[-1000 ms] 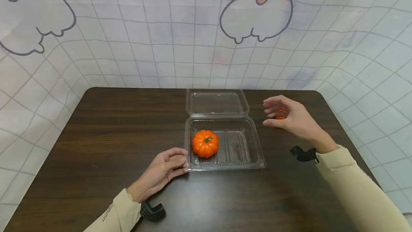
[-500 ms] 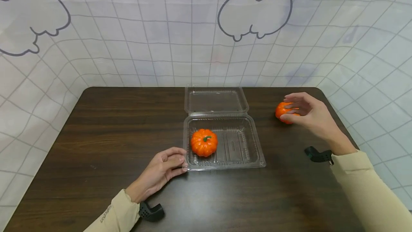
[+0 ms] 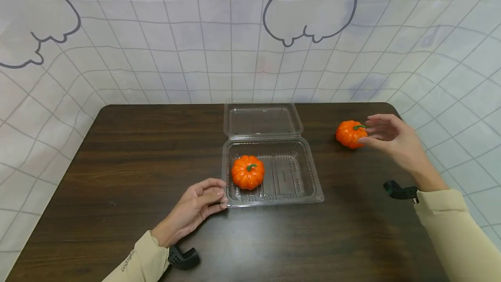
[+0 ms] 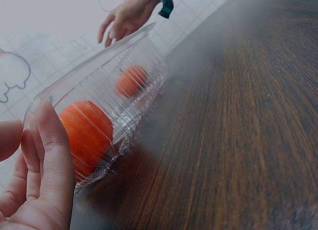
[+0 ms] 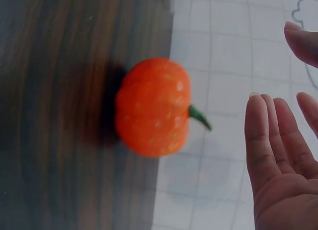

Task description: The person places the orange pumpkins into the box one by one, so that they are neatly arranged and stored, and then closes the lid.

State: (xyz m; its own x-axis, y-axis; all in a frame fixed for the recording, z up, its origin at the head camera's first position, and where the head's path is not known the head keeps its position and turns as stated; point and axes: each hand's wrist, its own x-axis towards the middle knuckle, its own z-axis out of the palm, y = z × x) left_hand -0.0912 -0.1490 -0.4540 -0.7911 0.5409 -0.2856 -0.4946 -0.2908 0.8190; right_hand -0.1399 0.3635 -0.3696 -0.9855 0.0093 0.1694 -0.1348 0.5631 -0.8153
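Observation:
A clear plastic clamshell box (image 3: 291, 173) lies with its lid folded back on the table. One small orange pumpkin (image 3: 248, 172) sits in the left part of its base. My left hand (image 3: 195, 208) pinches the box's near left corner between thumb and fingers; the left wrist view shows the rim (image 4: 42, 98) between them. To the right of the box, a second orange pumpkin (image 3: 349, 134) with a green stem stands on the table. My right hand (image 3: 401, 142) is just right of that pumpkin, thumb and fingers spread apart, holding nothing. In the right wrist view, a gap separates the fingers (image 5: 263, 135) from the pumpkin.
The dark wooden table (image 3: 129, 164) reaches back to a white grid-patterned curtain (image 3: 176, 34) with cartoon animals, which also hangs at both sides. The clear lid (image 3: 264, 121) lies flat behind the box base. Each wrist wears a black camera mount (image 3: 184, 259).
My right hand has moved rightward from in front of the second pumpkin, uncovering it. The left hand stays at the box corner, and the box and its pumpkin keep their place.

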